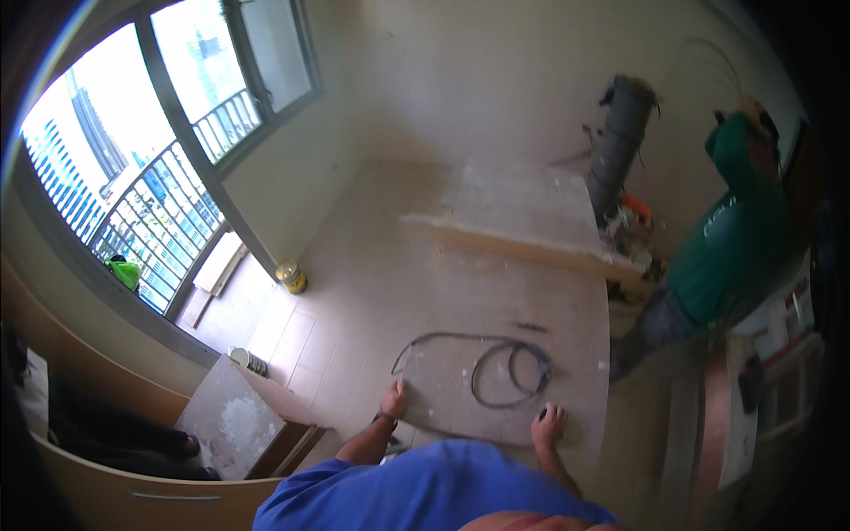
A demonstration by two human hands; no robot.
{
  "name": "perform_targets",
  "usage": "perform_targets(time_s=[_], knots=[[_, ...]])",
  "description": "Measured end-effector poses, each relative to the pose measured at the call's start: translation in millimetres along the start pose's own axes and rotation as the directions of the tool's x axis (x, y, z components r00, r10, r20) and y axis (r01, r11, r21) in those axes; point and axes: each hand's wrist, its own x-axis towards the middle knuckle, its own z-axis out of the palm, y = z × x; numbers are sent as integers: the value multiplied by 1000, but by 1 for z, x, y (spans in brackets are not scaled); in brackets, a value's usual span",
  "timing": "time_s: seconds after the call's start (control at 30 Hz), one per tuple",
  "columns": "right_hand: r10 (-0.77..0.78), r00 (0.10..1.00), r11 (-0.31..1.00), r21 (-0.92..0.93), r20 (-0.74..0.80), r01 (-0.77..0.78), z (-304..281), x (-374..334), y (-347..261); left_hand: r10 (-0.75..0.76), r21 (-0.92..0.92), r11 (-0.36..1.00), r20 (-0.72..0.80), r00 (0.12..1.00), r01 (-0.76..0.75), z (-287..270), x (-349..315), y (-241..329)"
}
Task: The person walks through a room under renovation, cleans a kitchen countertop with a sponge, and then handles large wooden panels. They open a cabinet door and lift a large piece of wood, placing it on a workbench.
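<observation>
A thin dark cable (pixel 449 335) lies on a large pale board on the floor in front of me, with a loose coil at its right. My left hand (pixel 394 401) is closed at the near left side, by the cable's left end, and appears to grip it. To the right, below the coil, my right hand (pixel 550 425) is closed around a small dark thing whose kind I cannot make out. Another dark line runs between my hands along the near side, partly hidden by my blue shirt. A short, thin dark piece (pixel 531 327) lies beyond the coil.
A co-worker in green (pixel 730 239) stands at the right with raised arms. A tall grey roll (pixel 620 142) leans at the back wall. A long wooden panel (pixel 522 242) crosses the board. A yellow can (pixel 290 277) stands near the window; a stained cabinet piece (pixel 235 420) is at left.
</observation>
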Motion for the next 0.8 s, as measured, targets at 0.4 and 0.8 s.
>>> perform_targets(time_s=[0.4,0.8], knots=[[12,1000,998,-57,-1,-12,-7,2,0,67,-38,997,8,998,-66,-10,-16,34],[3,1000,998,-56,-1,-3,-10,5,-3,48,-86,995,13,999,-47,-5,-12,27]])
